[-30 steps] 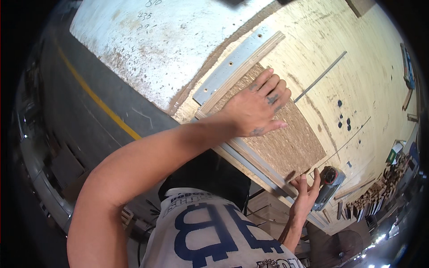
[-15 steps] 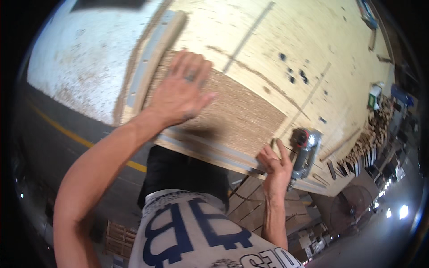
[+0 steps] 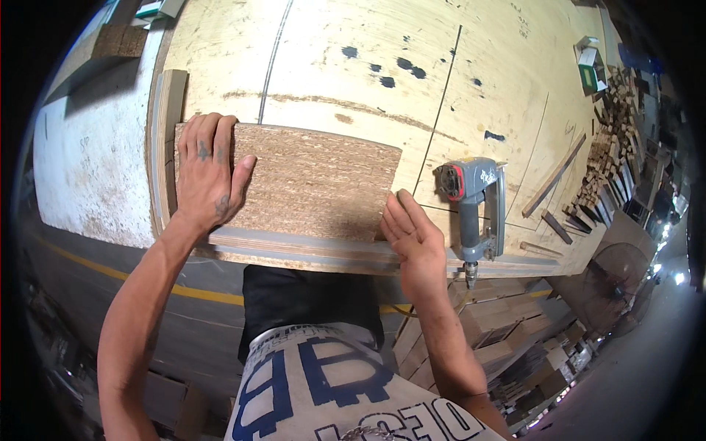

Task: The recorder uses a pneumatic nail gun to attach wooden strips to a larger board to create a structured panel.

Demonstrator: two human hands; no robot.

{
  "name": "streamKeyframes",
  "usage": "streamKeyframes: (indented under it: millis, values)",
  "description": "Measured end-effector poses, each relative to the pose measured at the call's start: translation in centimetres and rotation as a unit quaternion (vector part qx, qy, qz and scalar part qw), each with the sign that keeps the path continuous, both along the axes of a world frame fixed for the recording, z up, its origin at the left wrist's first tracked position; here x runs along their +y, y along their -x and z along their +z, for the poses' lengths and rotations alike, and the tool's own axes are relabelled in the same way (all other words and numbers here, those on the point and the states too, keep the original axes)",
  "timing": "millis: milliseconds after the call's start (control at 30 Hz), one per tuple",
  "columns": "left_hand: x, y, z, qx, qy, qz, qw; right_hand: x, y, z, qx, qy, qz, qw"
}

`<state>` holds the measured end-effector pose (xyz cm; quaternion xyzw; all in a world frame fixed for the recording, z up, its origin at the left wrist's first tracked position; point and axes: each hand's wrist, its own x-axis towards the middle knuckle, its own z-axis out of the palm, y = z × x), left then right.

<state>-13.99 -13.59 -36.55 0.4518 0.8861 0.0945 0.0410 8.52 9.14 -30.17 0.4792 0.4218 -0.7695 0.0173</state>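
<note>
A rectangular particle board (image 3: 316, 173) lies flat on the pale plywood bench top. Its left end is close against a wooden strip (image 3: 170, 110), and its near side lies along a long grey-and-wood rail (image 3: 309, 250). My left hand (image 3: 209, 169) rests on the board's left end, fingers reaching to the far edge and thumb spread apart. At the board's right edge, my right hand (image 3: 417, 239) holds its stretched fingers against or very near the side; exact contact is hard to tell. Right of that hand lies a grey pneumatic nail gun (image 3: 472, 209), its hose fitting toward me.
Wood offcuts (image 3: 607, 154) are heaped at the right side of the bench, near loose thin sticks (image 3: 555, 176). A green-and-white box (image 3: 588, 66) stands at the far right. Stacked boards (image 3: 95, 59) sit at the far left. A round fan (image 3: 619, 270) stands beyond the bench's right corner.
My view has swung, so the board and bench now appear more level. My left hand sits closer to the board's left end; my right hand's fingers have straightened along its right edge.
</note>
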Motion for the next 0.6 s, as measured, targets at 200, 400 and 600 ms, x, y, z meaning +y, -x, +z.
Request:
streamKeyframes:
  millis: [200, 400, 600]
  values:
    - [-0.9, 0.1, -0.3, 0.016, 0.015, -0.011, 1.000, 2.9, 1.1, 0.0, 0.014, 0.086, 0.014, 0.996]
    - [-0.1, -0.1, -0.3, 0.015, 0.003, -0.022, 1.000, 1.9, 0.0, -1.6, 0.037, -0.052, 0.046, 0.997]
    - [-0.4, 0.1, 0.1, 0.002, 0.000, 0.004, 1.000, 6.1, -2.6, 1.7, -0.017, -0.318, 0.004, 0.948]
